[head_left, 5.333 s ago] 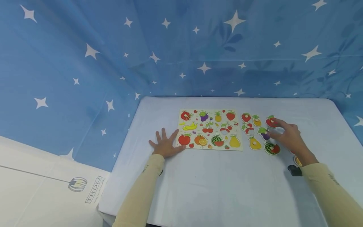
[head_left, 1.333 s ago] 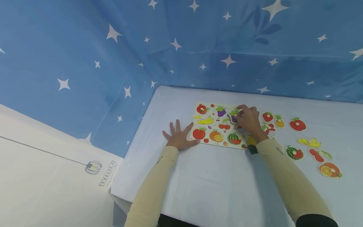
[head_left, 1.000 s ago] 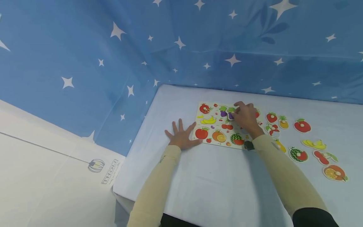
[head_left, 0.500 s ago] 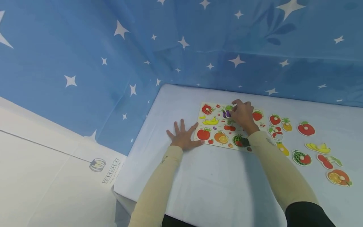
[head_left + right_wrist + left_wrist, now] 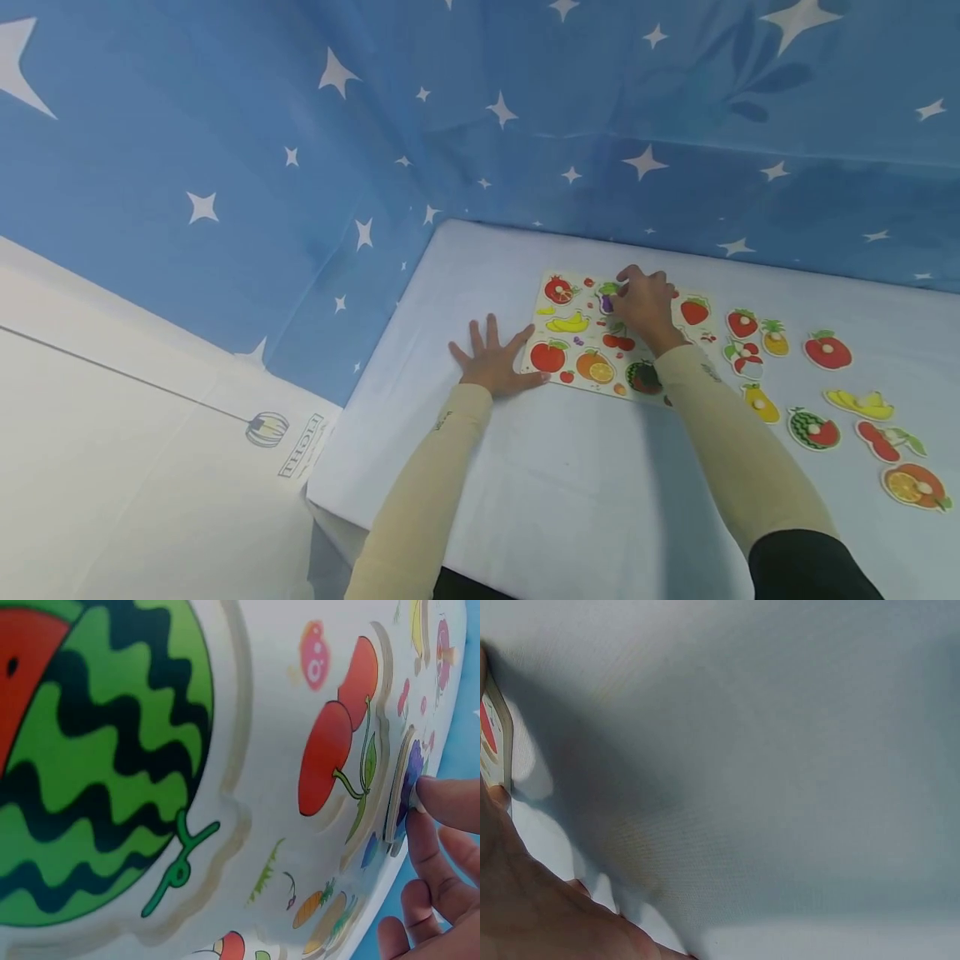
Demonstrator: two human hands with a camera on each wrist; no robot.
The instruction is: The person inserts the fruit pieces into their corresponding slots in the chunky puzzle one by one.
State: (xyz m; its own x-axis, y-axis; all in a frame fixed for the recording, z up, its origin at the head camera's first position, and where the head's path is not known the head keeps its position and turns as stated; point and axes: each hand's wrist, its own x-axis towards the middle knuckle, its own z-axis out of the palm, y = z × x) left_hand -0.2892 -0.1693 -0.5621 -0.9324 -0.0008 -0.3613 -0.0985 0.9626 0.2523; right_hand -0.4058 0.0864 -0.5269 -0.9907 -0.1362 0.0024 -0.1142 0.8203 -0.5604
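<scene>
A fruit knob-puzzle board [image 5: 588, 343] lies on the white-covered table. My right hand [image 5: 647, 307] is over its upper middle. In the right wrist view, thumb and fingertips pinch the pale knob of a purple grape piece [image 5: 409, 784]. That piece stands tilted at the printed grapes; whether it is seated is unclear. My left hand [image 5: 497, 364] rests spread and flat at the board's left side, thumb and index finger touching its edge. The left wrist view catches only a corner of the board [image 5: 502, 750] and part of that hand. A knobbed pomegranate piece [image 5: 558, 290] sits in the board's top left.
Several loose knobbed pieces lie right of the board, among them strawberry [image 5: 742, 323], pineapple [image 5: 775, 340], pear [image 5: 761, 406], apple [image 5: 827, 351], watermelon [image 5: 813, 431], bananas [image 5: 860, 405], cherries [image 5: 879, 442] and orange [image 5: 915, 487]. A blue starry curtain [image 5: 525, 167] hangs behind the table.
My right hand has carried the grape piece from the loose pieces leftward to the board's printed grapes. My left hand stays at the board's left edge. The head view has shifted.
</scene>
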